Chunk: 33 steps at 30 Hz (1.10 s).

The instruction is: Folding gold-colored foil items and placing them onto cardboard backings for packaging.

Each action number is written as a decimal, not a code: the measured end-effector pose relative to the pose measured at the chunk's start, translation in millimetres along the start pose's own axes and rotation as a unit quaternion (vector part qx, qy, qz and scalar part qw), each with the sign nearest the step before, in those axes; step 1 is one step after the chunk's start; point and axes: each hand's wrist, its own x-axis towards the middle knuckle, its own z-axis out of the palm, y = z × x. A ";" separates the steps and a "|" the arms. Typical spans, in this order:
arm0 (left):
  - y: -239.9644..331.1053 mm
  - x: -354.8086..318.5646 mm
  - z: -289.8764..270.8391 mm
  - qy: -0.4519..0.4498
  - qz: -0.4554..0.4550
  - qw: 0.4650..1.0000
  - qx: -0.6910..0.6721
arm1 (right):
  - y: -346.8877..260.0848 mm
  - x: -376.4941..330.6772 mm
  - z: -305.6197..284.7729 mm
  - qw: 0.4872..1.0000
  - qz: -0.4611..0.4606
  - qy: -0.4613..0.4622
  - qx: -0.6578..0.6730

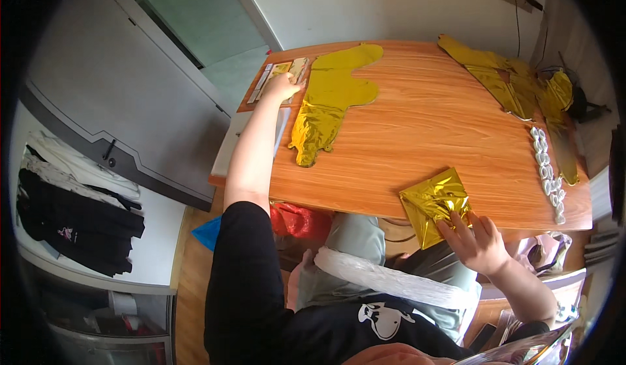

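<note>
My left hand (282, 88) reaches to the far left corner of the table, over several flat printed cards or packets (264, 76). Its fingers are curled in, and whatever they may pinch is hidden. At the near edge, my right hand (478, 241) has its fingers on a folded gold foil balloon (430, 198), a shiny square partly overhanging the edge. The thumb is out of sight. Beside my left hand a flat, uninflated gold foil balloon (336, 91) lies spread out with rounded lobes. Another flat gold foil balloon (492, 78) lies at the far right, partly drooping beyond the table.
Small white coils (548, 172) line the right side of the wooden table (417, 130). A long white bundle (391, 277) rests across my lap. A pale flat object (235, 143) sits at the left edge. Red plastic (297, 221) shows under the table; a grey door (130, 71) stands left.
</note>
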 end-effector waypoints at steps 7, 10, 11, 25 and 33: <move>-23.2 18.8 3.0 -0.024 0.044 0.996 -0.067 | 7.5 -2.7 1.0 0.999 0.005 0.000 0.041; -25.3 22.3 7.6 -0.030 0.048 0.991 -0.122 | 8.3 -3.9 1.7 0.999 0.004 0.003 0.040; -29.4 23.3 6.7 -0.028 0.041 0.988 -0.144 | 8.6 -3.5 1.3 0.999 0.002 0.008 0.038; 99.7 -117.3 -106.0 0.370 0.197 0.669 -0.614 | 21.8 -22.0 4.0 0.913 0.292 0.191 0.213; 189.1 -222.9 -26.4 -0.114 0.096 0.797 -0.586 | -21.3 -79.0 9.1 0.313 0.526 0.381 0.693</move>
